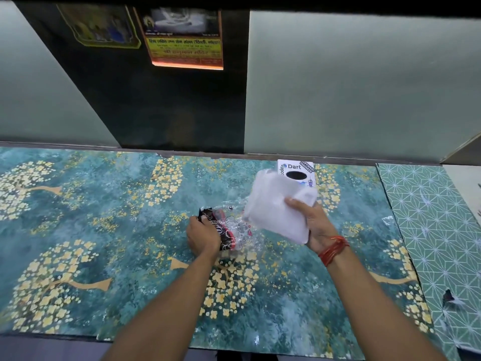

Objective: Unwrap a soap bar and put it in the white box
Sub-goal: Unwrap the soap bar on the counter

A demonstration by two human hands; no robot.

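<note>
My left hand (203, 234) grips a black and red soap pack (226, 237) that rests on the table, with crinkled clear plastic (243, 226) around it. My right hand (316, 225) holds up a white flat-sided object (273, 209), blurred by motion; I cannot tell whether it is a box part or a sheet. Just behind it stands a white box (296, 171) with stickers and a dark oval hole in its face, partly hidden by the white object. No bare soap bar is in sight.
The table wears a teal cover with yellow blossoms (104, 230); a green patterned mat (432, 230) lies at the right. A frosted panel (364, 87) and a dark wall with a poster (184, 40) close off the back edge.
</note>
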